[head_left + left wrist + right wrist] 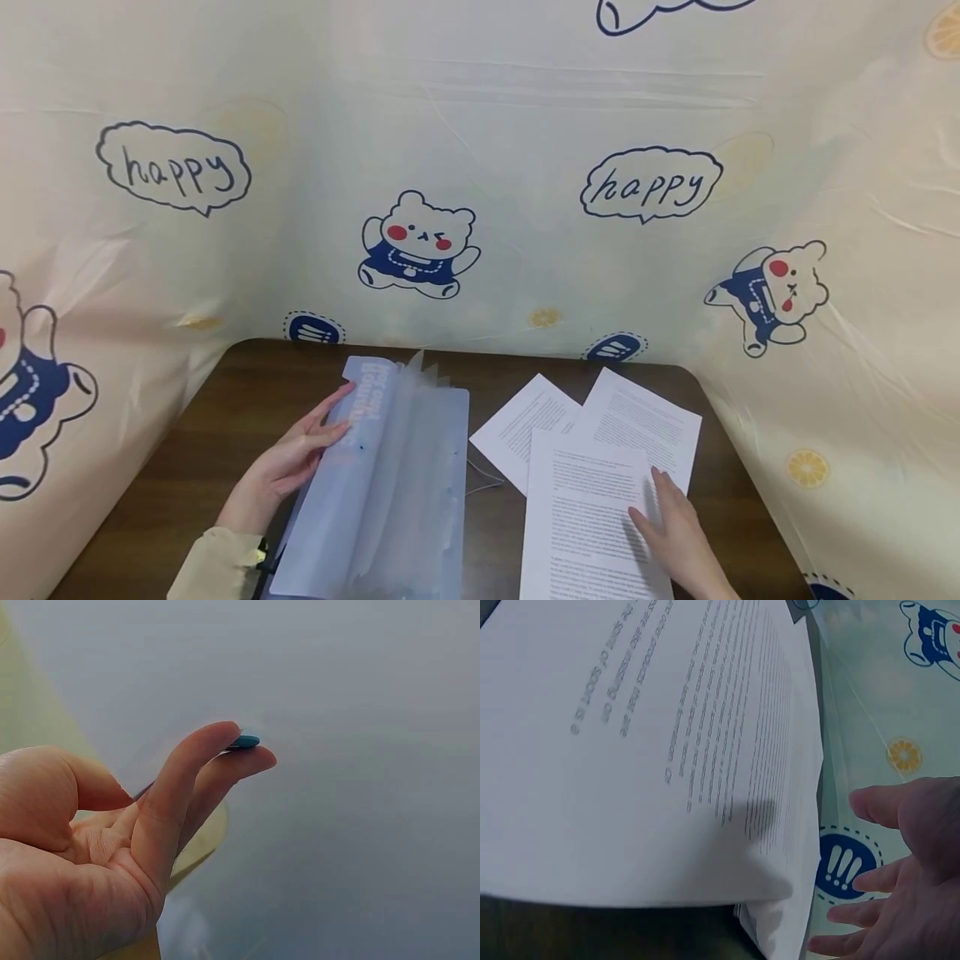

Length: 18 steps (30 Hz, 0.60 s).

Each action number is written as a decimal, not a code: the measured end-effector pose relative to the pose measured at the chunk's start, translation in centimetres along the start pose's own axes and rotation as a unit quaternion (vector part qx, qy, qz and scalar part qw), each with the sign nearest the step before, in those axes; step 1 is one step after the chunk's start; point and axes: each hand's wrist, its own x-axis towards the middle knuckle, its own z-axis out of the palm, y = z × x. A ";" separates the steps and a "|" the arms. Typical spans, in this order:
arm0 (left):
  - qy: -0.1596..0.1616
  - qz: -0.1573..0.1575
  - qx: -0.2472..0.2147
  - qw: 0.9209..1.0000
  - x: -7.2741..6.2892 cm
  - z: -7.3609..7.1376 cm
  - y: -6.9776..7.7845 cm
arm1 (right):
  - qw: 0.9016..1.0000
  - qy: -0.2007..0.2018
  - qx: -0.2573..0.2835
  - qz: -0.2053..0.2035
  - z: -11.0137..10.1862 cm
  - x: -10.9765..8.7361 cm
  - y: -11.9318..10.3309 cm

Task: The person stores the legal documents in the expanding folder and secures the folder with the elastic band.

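A pale blue plastic folder [318,521] lies on the left of the table, its cover bowed upward and its clear sleeves [408,483] fanned. My left hand [281,467] is at the cover's left edge, index finger and thumb touching it. Gently bent fingers show in the left wrist view [176,802], beside a small blue button [247,741]. My right hand [678,537] hovers by the right edge of a printed sheet [577,500]. In the right wrist view its spread fingers [866,915] hold nothing, next to the printed paper [630,825].
Two more printed piles or sheets, one angled left [517,425] and one angled right [645,417], lie partly under the front sheet. A thin cord [486,485] trails from the folder's right side. A patterned cloth [525,150] hangs behind the dark wooden table [202,450].
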 end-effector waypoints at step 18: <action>0.013 -0.015 -0.020 1.000 -0.1 0.2 -0.2 | 0.982 -0.065 0.102 0.145 -2.2 -1.9 4.6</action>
